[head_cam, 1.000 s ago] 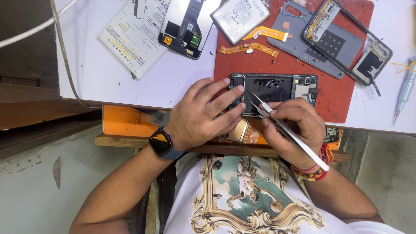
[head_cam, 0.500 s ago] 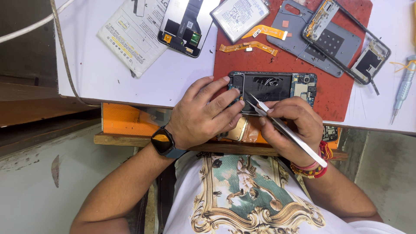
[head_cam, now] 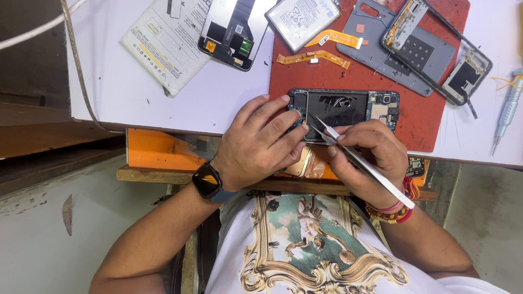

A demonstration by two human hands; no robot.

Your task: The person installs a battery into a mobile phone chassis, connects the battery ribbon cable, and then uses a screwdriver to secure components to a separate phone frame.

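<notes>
An opened black phone body (head_cam: pixel 348 109) lies on a red mat (head_cam: pixel 430 117) at the near edge of a white table. My left hand (head_cam: pixel 261 144), with a dark wristwatch (head_cam: pixel 207 182), grips the phone's left end, fingers over its edge. My right hand (head_cam: pixel 368 155) holds white-handled tweezers (head_cam: pixel 359 158), whose tips rest on the phone's lower left part. Red and yellow bracelets circle my right wrist.
Behind lie two orange flex cables (head_cam: pixel 313 57), a grey back cover (head_cam: pixel 400 51), a black phone frame (head_cam: pixel 436 49), a white battery (head_cam: pixel 302 19), a display panel (head_cam: pixel 234 27), a paper sheet (head_cam: pixel 163 46) and a screwdriver (head_cam: pixel 506 109). An orange drawer (head_cam: pixel 158 149) sits under the table edge.
The tweezers' tips have shifted slightly left along the phone's lower edge. My left hand keeps its grip on the phone's end.
</notes>
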